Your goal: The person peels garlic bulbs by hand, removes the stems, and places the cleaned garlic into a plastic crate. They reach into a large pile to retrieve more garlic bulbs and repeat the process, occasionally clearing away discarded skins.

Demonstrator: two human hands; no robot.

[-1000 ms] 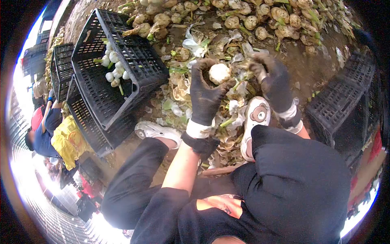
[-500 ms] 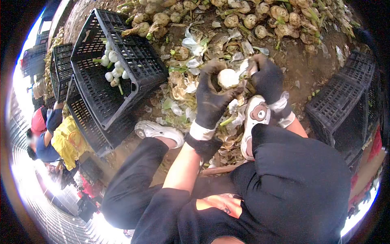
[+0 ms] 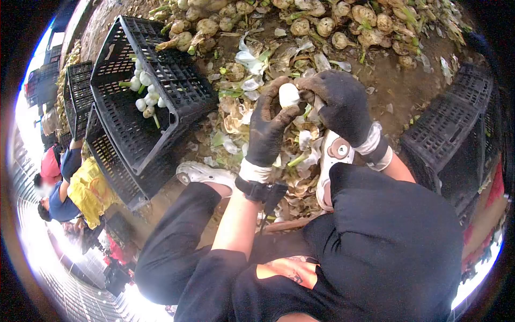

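Observation:
My left hand (image 3: pixel 270 126), in a dark soiled glove, is closed round a white garlic bulb (image 3: pixel 289 95), with thumb and fingers on either side of it. On the bulb's right side, my right hand (image 3: pixel 340 102) in a matching glove has its fingers pinched together. A pale strip of garlic skin (image 3: pixel 318 103) shows at those fingers; their tips are partly hidden. Below both hands lie loose papery skins (image 3: pixel 303 139) and a cut green stalk (image 3: pixel 298 160).
A tilted black crate (image 3: pixel 188 86) at the left holds several white bulbs (image 3: pixel 150 99). Unpeeled garlic (image 3: pixel 370 27) is heaped along the far side. More black crates (image 3: pixel 450 129) stand at the right. A person (image 3: pixel 61 201) is at the far left beside a yellow sack (image 3: pixel 91 188).
The bulb and my left hand have shifted slightly left and up. My right hand has turned over the bulb's side, its back now facing up. More smooth white surface shows on the bulb.

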